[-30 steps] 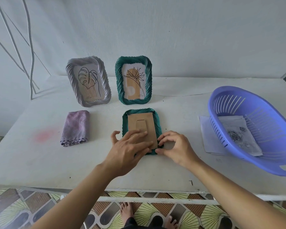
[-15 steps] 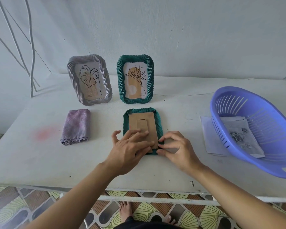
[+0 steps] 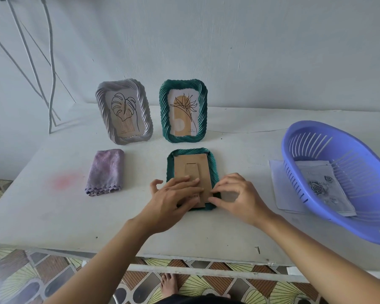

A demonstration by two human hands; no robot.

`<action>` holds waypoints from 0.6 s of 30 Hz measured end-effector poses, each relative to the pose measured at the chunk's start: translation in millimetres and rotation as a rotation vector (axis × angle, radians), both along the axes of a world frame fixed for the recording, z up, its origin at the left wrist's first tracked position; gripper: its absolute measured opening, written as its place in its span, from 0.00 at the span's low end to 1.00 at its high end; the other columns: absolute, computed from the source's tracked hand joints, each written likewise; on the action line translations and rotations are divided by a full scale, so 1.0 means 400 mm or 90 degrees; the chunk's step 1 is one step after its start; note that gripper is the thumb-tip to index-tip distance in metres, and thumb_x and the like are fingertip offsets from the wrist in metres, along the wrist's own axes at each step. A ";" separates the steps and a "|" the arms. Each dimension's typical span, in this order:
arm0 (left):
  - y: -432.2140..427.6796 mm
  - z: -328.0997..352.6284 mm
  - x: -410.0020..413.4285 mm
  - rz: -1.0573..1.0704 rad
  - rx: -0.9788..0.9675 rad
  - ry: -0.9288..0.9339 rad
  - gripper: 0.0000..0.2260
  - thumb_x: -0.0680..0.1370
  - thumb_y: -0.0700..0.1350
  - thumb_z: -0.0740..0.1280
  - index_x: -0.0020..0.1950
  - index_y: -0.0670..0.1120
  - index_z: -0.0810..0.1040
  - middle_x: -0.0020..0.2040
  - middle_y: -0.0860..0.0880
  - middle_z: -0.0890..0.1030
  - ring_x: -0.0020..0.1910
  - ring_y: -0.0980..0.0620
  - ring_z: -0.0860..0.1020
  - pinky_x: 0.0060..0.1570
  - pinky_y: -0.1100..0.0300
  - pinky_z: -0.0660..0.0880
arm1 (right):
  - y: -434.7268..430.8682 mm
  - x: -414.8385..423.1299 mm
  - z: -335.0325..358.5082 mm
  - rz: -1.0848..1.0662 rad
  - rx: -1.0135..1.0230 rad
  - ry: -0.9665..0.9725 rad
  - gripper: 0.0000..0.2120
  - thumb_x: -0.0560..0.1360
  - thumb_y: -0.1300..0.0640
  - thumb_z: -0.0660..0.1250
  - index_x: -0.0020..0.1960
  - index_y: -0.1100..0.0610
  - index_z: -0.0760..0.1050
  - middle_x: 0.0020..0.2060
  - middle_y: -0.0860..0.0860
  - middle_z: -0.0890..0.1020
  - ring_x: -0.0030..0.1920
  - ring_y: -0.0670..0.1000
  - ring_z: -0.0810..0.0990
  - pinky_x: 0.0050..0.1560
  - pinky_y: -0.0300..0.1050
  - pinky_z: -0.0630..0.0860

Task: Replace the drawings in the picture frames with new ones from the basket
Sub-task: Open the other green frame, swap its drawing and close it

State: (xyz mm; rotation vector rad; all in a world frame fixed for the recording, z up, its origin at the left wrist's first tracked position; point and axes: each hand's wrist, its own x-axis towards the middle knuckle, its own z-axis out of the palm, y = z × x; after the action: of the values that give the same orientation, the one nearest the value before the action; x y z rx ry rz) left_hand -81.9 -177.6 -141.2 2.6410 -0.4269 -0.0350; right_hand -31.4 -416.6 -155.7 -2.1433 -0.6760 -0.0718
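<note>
Fingers (image 3: 187, 185) of our left hand (image 3: 171, 202) lie flat, pressing the cardboard back (image 3: 191, 163) of the face-down frame (image 3: 213, 170) at twelve o'clock. Our right hand (image 3: 239, 198) pinches its five-o'clock corner. We should hold the back steady and work that corner gently. The basket (image 3: 349, 224) sits at three o'clock.

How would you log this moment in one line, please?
left hand: pressing brown cardboard backing | right hand: fingertips at backing edge | green twisted frame: face-down
</note>
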 end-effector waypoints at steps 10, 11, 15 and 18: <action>0.052 -0.001 0.072 0.199 -0.085 -0.106 0.12 0.81 0.53 0.64 0.64 0.60 0.79 0.64 0.62 0.77 0.64 0.58 0.72 0.57 0.49 0.62 | 0.085 0.079 0.012 -0.176 -0.149 -0.007 0.23 0.75 0.39 0.67 0.66 0.50 0.77 0.54 0.48 0.75 0.56 0.51 0.75 0.55 0.54 0.76; 0.060 0.001 0.081 0.231 -0.067 -0.104 0.13 0.80 0.53 0.65 0.64 0.60 0.79 0.64 0.61 0.77 0.64 0.56 0.72 0.56 0.49 0.61 | 0.094 0.090 0.017 -0.191 -0.177 0.012 0.24 0.76 0.38 0.65 0.68 0.49 0.75 0.56 0.48 0.75 0.58 0.52 0.75 0.57 0.55 0.74; 0.081 0.009 0.109 0.295 -0.004 -0.040 0.16 0.80 0.58 0.63 0.67 0.59 0.76 0.67 0.56 0.75 0.66 0.52 0.71 0.60 0.46 0.59 | 0.123 0.130 0.038 -0.231 -0.273 0.084 0.29 0.77 0.34 0.59 0.71 0.49 0.69 0.60 0.49 0.75 0.63 0.53 0.72 0.61 0.55 0.70; 0.078 0.013 0.111 0.286 0.049 0.015 0.25 0.77 0.70 0.57 0.70 0.61 0.73 0.68 0.57 0.72 0.67 0.53 0.68 0.61 0.47 0.56 | 0.132 0.146 0.046 -0.245 -0.336 0.119 0.30 0.75 0.30 0.58 0.67 0.49 0.72 0.57 0.49 0.74 0.61 0.53 0.71 0.60 0.56 0.70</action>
State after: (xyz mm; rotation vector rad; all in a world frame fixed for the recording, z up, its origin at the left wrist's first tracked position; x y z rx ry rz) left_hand -37.7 -146.4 -136.1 2.7467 0.1850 0.0617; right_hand 26.9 -363.8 -137.3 -2.7236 -0.1700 0.1124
